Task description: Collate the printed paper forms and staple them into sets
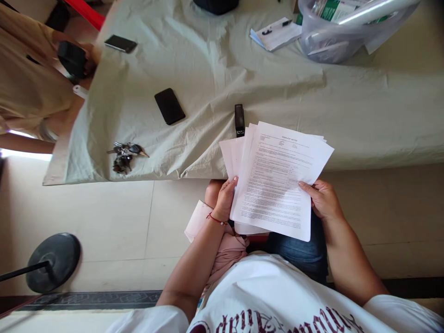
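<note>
I hold a fanned stack of printed white papers (277, 180) over my lap, in front of the table edge. My left hand (225, 199), with a red thread bracelet at the wrist, grips the stack's left side. My right hand (322, 199) grips its right lower edge with the thumb on the top sheet. A black stapler (239, 119) lies on the cloth-covered table (215, 69), just beyond the top of the papers. More white sheets (197, 219) rest on my lap under my left forearm.
On the grey-green cloth lie a black phone (169, 106), a bunch of keys (124, 155), a second phone (120, 43), a notepad with a pen (276, 32) and a clear plastic tub (343, 27). Another person (31, 78) stands at the left holding a dark object. A round black stand base (52, 261) sits on the floor.
</note>
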{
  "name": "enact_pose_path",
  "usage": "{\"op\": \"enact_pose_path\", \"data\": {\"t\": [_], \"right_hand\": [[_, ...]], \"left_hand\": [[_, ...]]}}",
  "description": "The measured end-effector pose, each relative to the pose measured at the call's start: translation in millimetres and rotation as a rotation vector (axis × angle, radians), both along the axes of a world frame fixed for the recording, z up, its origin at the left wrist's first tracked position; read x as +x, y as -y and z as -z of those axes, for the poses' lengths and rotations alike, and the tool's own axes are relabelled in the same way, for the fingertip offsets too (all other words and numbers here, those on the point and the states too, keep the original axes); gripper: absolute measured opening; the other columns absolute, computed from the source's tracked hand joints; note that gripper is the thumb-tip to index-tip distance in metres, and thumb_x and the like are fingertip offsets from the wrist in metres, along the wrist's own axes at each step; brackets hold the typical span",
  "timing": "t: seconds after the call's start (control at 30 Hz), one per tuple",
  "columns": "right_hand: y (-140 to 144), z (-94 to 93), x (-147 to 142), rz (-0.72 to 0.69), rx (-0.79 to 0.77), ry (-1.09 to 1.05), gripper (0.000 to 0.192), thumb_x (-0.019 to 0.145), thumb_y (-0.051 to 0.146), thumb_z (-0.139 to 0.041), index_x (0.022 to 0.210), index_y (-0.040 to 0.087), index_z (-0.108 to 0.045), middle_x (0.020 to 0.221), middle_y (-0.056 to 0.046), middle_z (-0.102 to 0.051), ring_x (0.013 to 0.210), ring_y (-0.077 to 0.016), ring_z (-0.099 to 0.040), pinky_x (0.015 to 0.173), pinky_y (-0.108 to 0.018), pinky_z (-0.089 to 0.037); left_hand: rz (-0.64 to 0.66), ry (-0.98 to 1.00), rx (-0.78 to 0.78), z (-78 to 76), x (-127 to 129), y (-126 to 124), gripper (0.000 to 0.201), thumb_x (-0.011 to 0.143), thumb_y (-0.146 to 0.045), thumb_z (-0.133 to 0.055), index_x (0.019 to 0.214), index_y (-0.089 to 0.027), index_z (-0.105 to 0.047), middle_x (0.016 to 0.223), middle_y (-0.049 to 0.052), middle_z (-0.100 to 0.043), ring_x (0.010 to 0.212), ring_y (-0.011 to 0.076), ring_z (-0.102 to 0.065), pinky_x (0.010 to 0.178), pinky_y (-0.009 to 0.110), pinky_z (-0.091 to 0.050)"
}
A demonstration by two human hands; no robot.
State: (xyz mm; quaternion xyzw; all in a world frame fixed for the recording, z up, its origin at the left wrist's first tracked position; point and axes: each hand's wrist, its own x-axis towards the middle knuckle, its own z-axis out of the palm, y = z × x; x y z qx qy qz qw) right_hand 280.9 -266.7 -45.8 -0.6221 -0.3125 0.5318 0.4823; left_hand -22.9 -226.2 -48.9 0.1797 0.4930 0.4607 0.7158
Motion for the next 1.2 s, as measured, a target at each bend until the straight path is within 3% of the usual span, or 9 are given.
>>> {"op": "enact_pose_path", "data": {"t": [0.37, 0.63, 0.77, 0.9, 1.0, 1.2], "right_hand": [[0.4, -1.0, 0.7, 0.055, 0.053, -0.023, 0.047, 0.072, 0.056, -0.102, 0.103, 0.026, -0.084, 0.087, -0.006, -0.083, 0.092, -0.0344, -0.082, 0.077, -0.049, -0.07], [0.5, -10.8, 3.9, 0.145, -0.056, -0.186, 0.057, 0.06, 0.052, -0.108, 0.106, 0.027, -0.085, 0.112, -0.007, -0.089, 0.108, -0.0366, -0.085, 0.104, -0.057, -0.069], [0.0, -16.4, 9.3, 0.152, -0.1, -0.223, 0.06, 0.055, 0.05, -0.11, 0.106, 0.028, -0.086, 0.114, -0.007, -0.089, 0.106, -0.0377, -0.085, 0.104, -0.059, -0.069], [0.1, -18.4, 12.4, 0.075, -0.097, -0.189, 0.06, 0.061, 0.053, -0.108, 0.11, 0.028, -0.084, 0.115, -0.01, -0.088, 0.108, -0.0402, -0.084, 0.097, -0.061, -0.071], [0.4, -18.3, 10.3, 0.029, -0.082, -0.145, 0.059, 0.066, 0.057, -0.105, 0.111, 0.027, -0.084, 0.115, -0.011, -0.088, 0.111, -0.0405, -0.084, 0.096, -0.06, -0.071], [-0.4, -20.1, 3.0, 0.036, -0.095, -0.173, 0.057, 0.059, 0.055, -0.109, 0.102, 0.025, -0.086, 0.112, -0.009, -0.089, 0.105, -0.0365, -0.085, 0.098, -0.056, -0.07]], "left_hand": [[-0.027, -0.033, 0.001, -1.5, -1.8, 1.1, 0.056, 0.071, -0.061, -0.102, 0.105, -0.018, -0.087, 0.1, 0.008, -0.086, 0.096, 0.0306, -0.078, 0.087, 0.041, -0.062], [-0.058, -0.055, -0.01, -7.0, 0.0, 0.7, 0.051, 0.066, -0.06, -0.105, 0.097, -0.023, -0.087, 0.1, 0.006, -0.087, 0.091, 0.0272, -0.076, 0.085, 0.037, -0.064], [-0.049, -0.018, 0.0, -5.6, 0.8, 1.7, 0.05, 0.071, -0.058, -0.104, 0.103, -0.022, -0.088, 0.108, 0.007, -0.088, 0.099, 0.0286, -0.078, 0.09, 0.037, -0.064], [-0.06, -0.022, 0.008, -0.9, -0.6, 1.9, 0.047, 0.076, -0.055, -0.101, 0.107, -0.021, -0.088, 0.111, 0.008, -0.088, 0.1, 0.0276, -0.079, 0.093, 0.037, -0.063], [-0.071, -0.055, 0.021, 1.7, -1.7, 0.4, 0.05, 0.073, -0.056, -0.102, 0.104, -0.019, -0.088, 0.11, 0.008, -0.087, 0.104, 0.0302, -0.079, 0.094, 0.038, -0.062], [-0.071, -0.09, 0.043, -0.2, -0.9, -1.3, 0.052, 0.072, -0.057, -0.102, 0.102, -0.018, -0.088, 0.108, 0.009, -0.087, 0.11, 0.0323, -0.077, 0.098, 0.04, -0.059]]}}
